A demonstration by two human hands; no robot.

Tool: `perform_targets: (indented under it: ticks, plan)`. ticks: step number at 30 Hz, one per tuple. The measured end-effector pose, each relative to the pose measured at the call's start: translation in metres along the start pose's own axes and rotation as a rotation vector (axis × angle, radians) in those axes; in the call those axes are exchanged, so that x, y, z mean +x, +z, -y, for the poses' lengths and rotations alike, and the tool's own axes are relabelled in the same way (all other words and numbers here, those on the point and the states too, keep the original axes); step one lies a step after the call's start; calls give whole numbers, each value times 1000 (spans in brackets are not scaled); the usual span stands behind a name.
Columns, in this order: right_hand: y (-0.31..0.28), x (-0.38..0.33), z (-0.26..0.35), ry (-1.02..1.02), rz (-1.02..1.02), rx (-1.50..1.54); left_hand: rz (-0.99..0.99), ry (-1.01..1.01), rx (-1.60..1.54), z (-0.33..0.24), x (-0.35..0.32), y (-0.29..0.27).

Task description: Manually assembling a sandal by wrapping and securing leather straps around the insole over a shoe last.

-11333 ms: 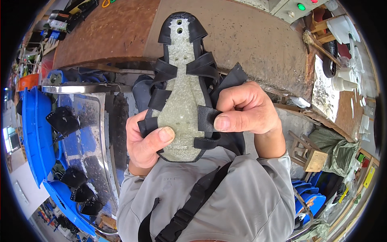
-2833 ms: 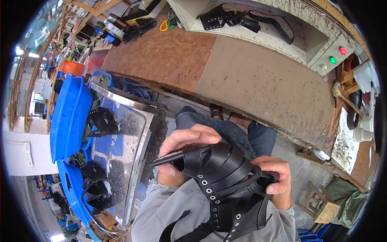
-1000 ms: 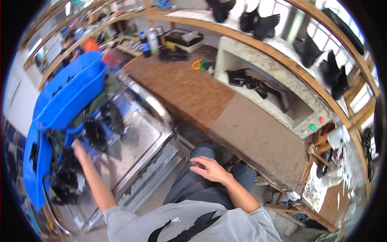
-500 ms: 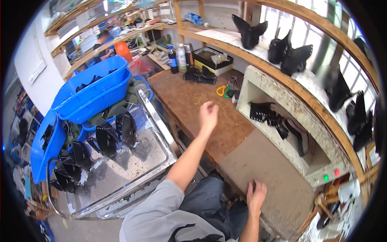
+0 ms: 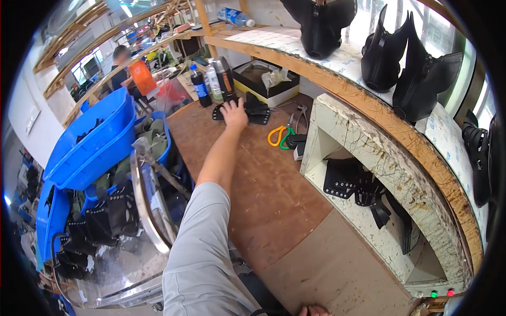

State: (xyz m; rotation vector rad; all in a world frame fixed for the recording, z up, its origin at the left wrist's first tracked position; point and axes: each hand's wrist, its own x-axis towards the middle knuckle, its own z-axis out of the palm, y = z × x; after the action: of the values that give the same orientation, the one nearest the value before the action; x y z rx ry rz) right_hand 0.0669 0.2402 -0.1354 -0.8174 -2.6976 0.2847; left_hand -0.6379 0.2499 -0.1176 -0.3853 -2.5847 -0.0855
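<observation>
My left hand [image 5: 234, 112] is stretched out to the far end of the brown table, its fingers apart and resting on the black eyeleted shoe uppers [image 5: 257, 112] there. I cannot see a grip on them; some of the leather lies under the fingers. At the lower edge, only the fingers of my right hand [image 5: 314, 311] show, lying loosely on the table's near part with nothing visible in them. Green-and-orange-handled scissors [image 5: 282, 136] and pliers [image 5: 302, 117] lie to the right of the left hand.
Bottles [image 5: 200, 86] and an open box [image 5: 268, 84] stand behind the uppers. At right, a whitish metal housing [image 5: 363, 142] holds more black pieces. Black uppers [image 5: 382, 58] line the shelf above. Blue tubs [image 5: 89, 142] and a metal-edged stand [image 5: 150, 210] are at left.
My left hand has moved forward from above the table's middle onto the black uppers at the far end. The view has shifted, and my right hand now shows only at the lower edge.
</observation>
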Motion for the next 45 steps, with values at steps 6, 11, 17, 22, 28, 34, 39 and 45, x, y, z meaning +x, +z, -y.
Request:
perform_targets:
  ticks: [6,11,17,22,28,34,39,45]
  plan:
    - [-8,12,18,133,36,43,224,-62,-190,1,-3,-2]
    - [-4,13,13,2,-32,82,585,-31,-261,10,-3,-25]
    - [-2,3,2,-80,-119,145,127,66,-126,14,-3,-48]
    - [1,19,8,50,-208,125,145,69,-91,3,6,-23]
    - [-7,36,21,11,-284,63,330,-4,-331,13,28,36]
    - [12,3,0,-249,-46,-60,287,197,-383,45,40,-1]
    - [12,12,16,-66,-289,191,461,245,-645,56,48,-163]
    - [-12,18,28,442,-43,897,648,235,-858,0,-71,-354]
